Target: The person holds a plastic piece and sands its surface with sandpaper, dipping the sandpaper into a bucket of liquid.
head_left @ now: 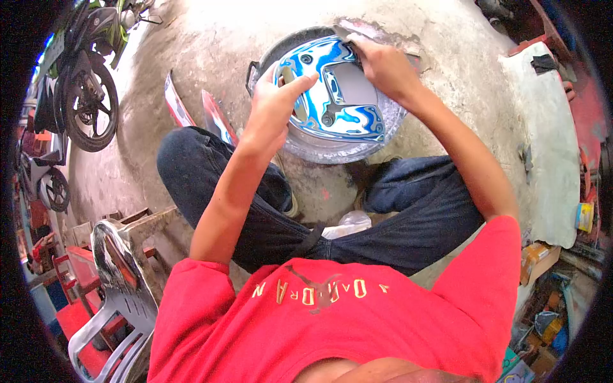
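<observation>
A curved panel (313, 96) with blue, white and grey swirls and two dark round holes is held over a round basin (319, 153) of cloudy water on the floor. My left hand (274, 105) grips the panel's left side, its thumb on the top face. My right hand (384, 67) is closed at the panel's upper right end, pinching a small grey sheet that looks like sandpaper (345, 34) against the edge. The fingertips of my right hand are partly hidden.
Two red and white panels (217, 116) lie on the concrete floor (191, 38) left of the basin. A motorcycle (86, 96) stands at the upper left. A grey plastic chair (128, 306) is at the lower left. A pale curved board (552, 153) lies at the right.
</observation>
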`<action>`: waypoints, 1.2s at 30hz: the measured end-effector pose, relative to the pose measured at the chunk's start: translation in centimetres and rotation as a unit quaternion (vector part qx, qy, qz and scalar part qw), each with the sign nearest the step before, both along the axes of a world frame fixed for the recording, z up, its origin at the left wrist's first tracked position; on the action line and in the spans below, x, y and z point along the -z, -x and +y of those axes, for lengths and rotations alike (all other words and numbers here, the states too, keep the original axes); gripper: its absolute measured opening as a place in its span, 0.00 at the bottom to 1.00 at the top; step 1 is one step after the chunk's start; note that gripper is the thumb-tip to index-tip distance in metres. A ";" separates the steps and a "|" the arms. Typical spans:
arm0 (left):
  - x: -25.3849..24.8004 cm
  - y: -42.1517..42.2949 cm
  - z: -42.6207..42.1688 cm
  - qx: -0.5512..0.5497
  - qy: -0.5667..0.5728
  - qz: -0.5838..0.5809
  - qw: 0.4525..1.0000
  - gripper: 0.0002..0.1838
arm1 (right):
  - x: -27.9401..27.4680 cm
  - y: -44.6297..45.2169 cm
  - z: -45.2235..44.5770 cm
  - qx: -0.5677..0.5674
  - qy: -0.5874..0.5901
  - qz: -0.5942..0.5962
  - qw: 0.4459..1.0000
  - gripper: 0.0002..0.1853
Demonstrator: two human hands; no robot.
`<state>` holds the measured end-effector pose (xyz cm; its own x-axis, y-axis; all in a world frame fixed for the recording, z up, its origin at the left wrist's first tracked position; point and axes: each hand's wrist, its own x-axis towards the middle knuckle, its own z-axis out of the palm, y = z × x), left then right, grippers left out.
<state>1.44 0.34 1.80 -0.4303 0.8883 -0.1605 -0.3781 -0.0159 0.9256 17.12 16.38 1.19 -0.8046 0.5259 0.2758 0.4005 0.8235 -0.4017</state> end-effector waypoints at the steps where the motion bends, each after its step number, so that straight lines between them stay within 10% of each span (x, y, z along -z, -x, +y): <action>1: 0.1 0.1 0.1 -0.003 -0.003 0.008 1.000 0.19 | 0.0 -0.1 -0.3 -0.007 0.003 0.002 1.000 0.22; 15: 0.4 0.2 0.2 -0.018 -0.011 -0.020 1.000 0.20 | 0.2 0.5 -4.2 -0.151 -0.087 0.109 0.979 0.24; 19: 0.2 0.0 0.1 -0.010 -0.006 0.012 1.000 0.20 | -0.8 0.1 0.7 0.010 0.023 -0.043 0.999 0.22; 25: -0.1 0.0 0.0 -0.019 -0.025 -0.029 0.999 0.19 | -0.3 0.9 -4.8 -0.142 -0.104 0.088 0.980 0.25; 29: -0.5 -0.2 -0.2 -0.017 -0.002 -0.005 1.000 0.18 | -0.5 0.4 0.6 0.012 0.023 -0.057 0.998 0.22; 36: -0.4 0.0 -0.2 -0.016 0.000 -0.002 1.000 0.20 | 0.1 0.2 -3.6 -0.132 -0.114 0.103 0.979 0.23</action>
<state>1.42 0.18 2.20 -0.4583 0.8737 -0.1629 -0.3817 -0.0280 0.9239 16.88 12.78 1.13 -0.8190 0.2130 0.5328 0.0911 0.9650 -0.2457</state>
